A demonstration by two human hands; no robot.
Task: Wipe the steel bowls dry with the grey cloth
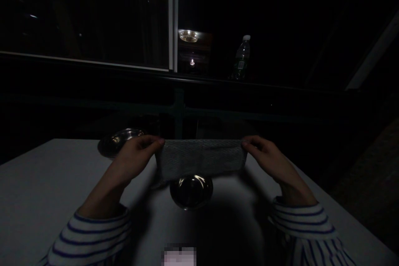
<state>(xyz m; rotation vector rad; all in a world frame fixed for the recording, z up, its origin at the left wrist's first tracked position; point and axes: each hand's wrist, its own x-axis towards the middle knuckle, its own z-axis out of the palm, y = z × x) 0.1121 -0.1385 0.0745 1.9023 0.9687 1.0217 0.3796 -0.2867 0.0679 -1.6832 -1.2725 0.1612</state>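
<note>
A grey textured cloth (202,158) hangs stretched between my two hands above the table. My left hand (136,154) pinches its upper left corner between thumb and fingers. At the upper right corner, my right hand (263,156) grips it in the same way. Just below the cloth's lower edge, a small shiny metal bowl (190,199) rests on the white table; the cloth hides part of its far side. A larger metal bowl (106,146) stands at the table's far left edge, partly behind my left hand.
The white table (71,187) spreads out under my arms. Behind it is a dark window with a pale frame (171,20). A clear plastic bottle (242,59) with a white cap stands on the ledge. A pixelated pale patch (180,256) lies at the bottom edge.
</note>
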